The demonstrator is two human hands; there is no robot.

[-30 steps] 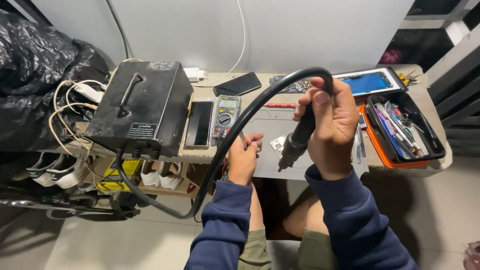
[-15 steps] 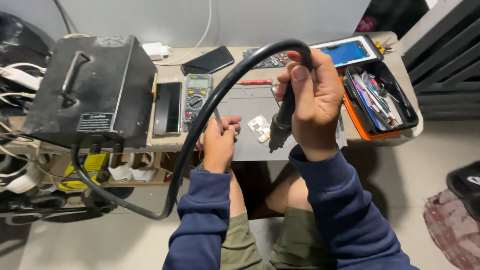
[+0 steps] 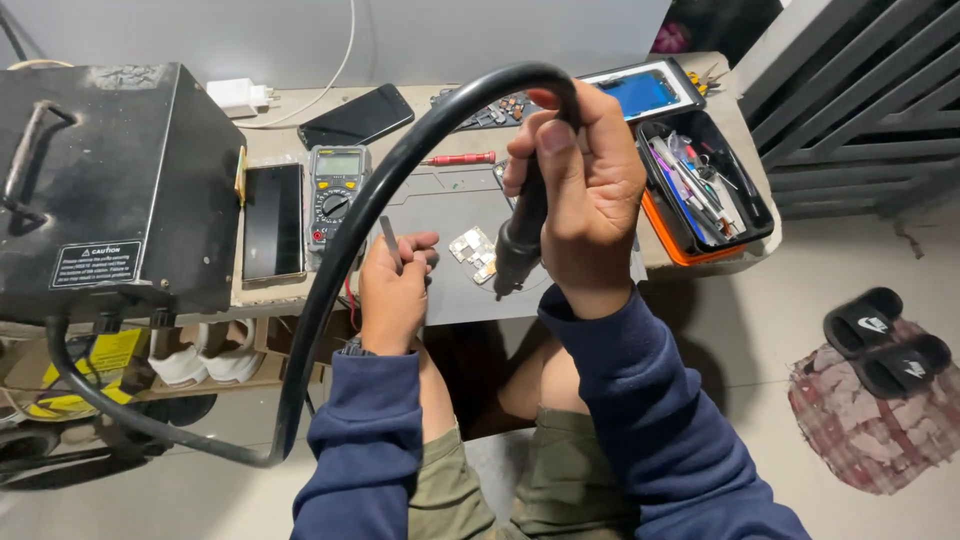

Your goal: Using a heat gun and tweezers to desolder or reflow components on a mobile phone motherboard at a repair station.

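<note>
Here, right hand (image 3: 590, 190) clamped on hot-air wand (image 3: 520, 235), left hand (image 3: 392, 290) pinching tweezers (image 3: 389, 240), circuit board (image 3: 473, 252) between hands.

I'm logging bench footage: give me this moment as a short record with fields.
right hand: grip shut on black hot-air handpiece, nozzle pointing down
left hand: holds tweezers
under nozzle: small circuit board on grey mat
hose: runs to black station box
nearby: multimeter, tool tray
</note>
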